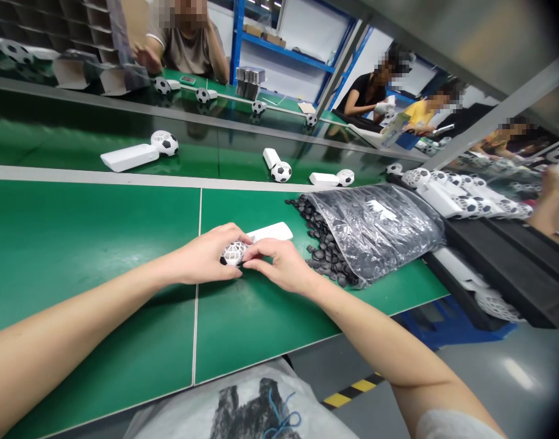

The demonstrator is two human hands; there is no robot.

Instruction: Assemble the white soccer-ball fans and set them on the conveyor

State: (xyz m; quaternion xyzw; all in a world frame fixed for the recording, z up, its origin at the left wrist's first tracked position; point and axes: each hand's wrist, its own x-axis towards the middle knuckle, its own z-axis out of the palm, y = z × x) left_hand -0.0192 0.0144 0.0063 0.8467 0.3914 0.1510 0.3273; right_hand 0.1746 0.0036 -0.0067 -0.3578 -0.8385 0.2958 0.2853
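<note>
Over the green table, my left hand wraps round the white latticed ball of a handheld piece. The white handle of that piece points away to the right behind my fingers. My right hand pinches at the ball's right side, thumb and forefinger together; whatever they hold is too small to make out. Some dark patches show on the ball's lower left. Right of my right hand, small black pieces spill from a clear plastic bag.
Finished-looking football pieces lie on the dark green strip beyond the pale rail. Black trays with white pieces stand at the right. Several people sit across and to the right; a metal post slants at upper right.
</note>
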